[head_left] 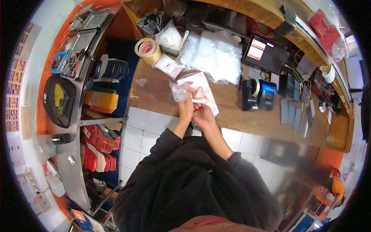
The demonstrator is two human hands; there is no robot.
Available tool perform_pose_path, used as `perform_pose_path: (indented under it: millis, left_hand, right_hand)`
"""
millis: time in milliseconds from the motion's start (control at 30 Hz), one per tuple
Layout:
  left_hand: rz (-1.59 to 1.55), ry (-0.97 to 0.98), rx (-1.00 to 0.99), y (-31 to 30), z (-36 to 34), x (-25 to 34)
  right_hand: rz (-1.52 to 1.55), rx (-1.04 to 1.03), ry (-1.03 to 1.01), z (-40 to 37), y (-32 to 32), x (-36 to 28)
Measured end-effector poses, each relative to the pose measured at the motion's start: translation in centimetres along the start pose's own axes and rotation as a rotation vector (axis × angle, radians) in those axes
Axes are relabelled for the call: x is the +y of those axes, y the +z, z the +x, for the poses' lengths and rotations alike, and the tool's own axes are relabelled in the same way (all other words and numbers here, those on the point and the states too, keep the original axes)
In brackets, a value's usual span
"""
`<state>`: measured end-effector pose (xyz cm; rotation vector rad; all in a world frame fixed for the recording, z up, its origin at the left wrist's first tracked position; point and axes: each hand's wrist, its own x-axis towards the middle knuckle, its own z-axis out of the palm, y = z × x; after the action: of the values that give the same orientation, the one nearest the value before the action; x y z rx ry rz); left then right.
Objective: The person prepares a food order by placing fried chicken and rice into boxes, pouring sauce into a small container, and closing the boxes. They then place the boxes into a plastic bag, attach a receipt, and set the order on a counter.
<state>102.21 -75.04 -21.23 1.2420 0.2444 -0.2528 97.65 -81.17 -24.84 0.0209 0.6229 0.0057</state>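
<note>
Both hands are close together in front of my body, at the near edge of the wooden table. My left hand [186, 105] is closed on a crumpled clear plastic bag [178, 92], which bunches up at its fingers. My right hand [204, 115] meets it from the right with curled fingers; what they pinch, if anything, is hidden. Beneath and beyond the hands lies a flat white packet with red print [200, 80], reaching over to the right. A small scrap of clear plastic [141, 82] rests on the table at the left.
Tape rolls [147, 50], a pink-edged packet [168, 66] and clear plastic bags [216, 52] lie behind the hands. A label printer [259, 94] and a tablet screen [264, 53] stand to the right. Metal shelving [102, 121] stands at the left.
</note>
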Motion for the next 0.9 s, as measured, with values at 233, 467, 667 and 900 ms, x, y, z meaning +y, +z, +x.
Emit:
perform_pose_path:
  millis: [233,467,667,900]
  left_hand:
    - [0.491,0.133,-0.167,-1.9,2.2,-0.8]
    - [0.853,0.653,-0.120,-2.4,1.7,-1.2]
    - [0.924,0.710,-0.145,-4.3,2.2,-3.1]
    - [0.773,0.623,-0.154,-4.2,2.3,-3.2]
  right_hand:
    - [-0.219,0.044,-0.087,-0.4,-1.7,-0.6]
    - [-1.276,0.153,-0.565,-4.3,1.6,-0.7]
    - [-1.731,0.085,-0.618,-5.2,3.8,-4.9]
    - [-1.697,0.046,-0.664,-2.2,4.9,-6.3]
